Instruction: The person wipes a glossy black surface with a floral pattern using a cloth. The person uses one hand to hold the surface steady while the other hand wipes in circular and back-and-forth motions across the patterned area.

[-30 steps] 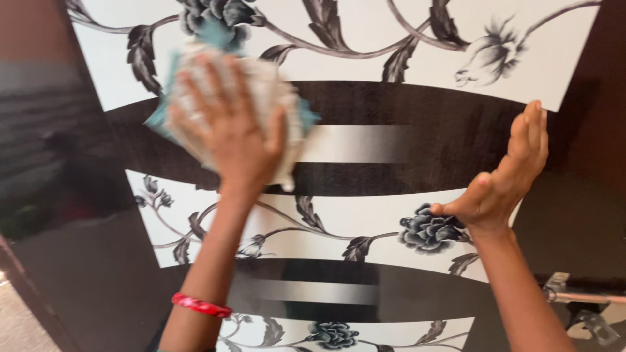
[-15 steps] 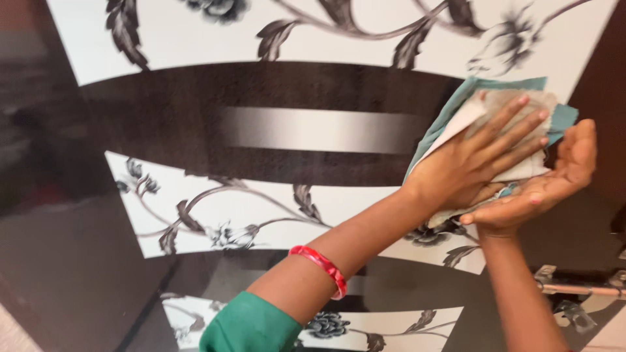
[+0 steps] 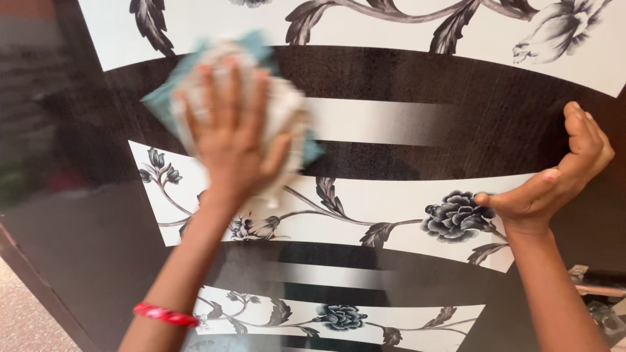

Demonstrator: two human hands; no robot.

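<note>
Cloth (image 3: 261,98), teal and white, lies pressed flat against the glossy door (image 3: 404,78) under the spread left hand (image 3: 231,140), over the upper dark band. Right hand (image 3: 554,186) is open, grasping nothing, braced near the door's edge. Even pressure and overlapping strokes would suit. Half a second ago the cloth was beside the right hand.

A crumpled cloth (image 3: 274,104), off-white with teal edges, is lying flat against the glossy dark cabinet door (image 3: 456,85), covering the left end of its silver band, just above the white floral strip; it is showing blurred in the picture.
</note>
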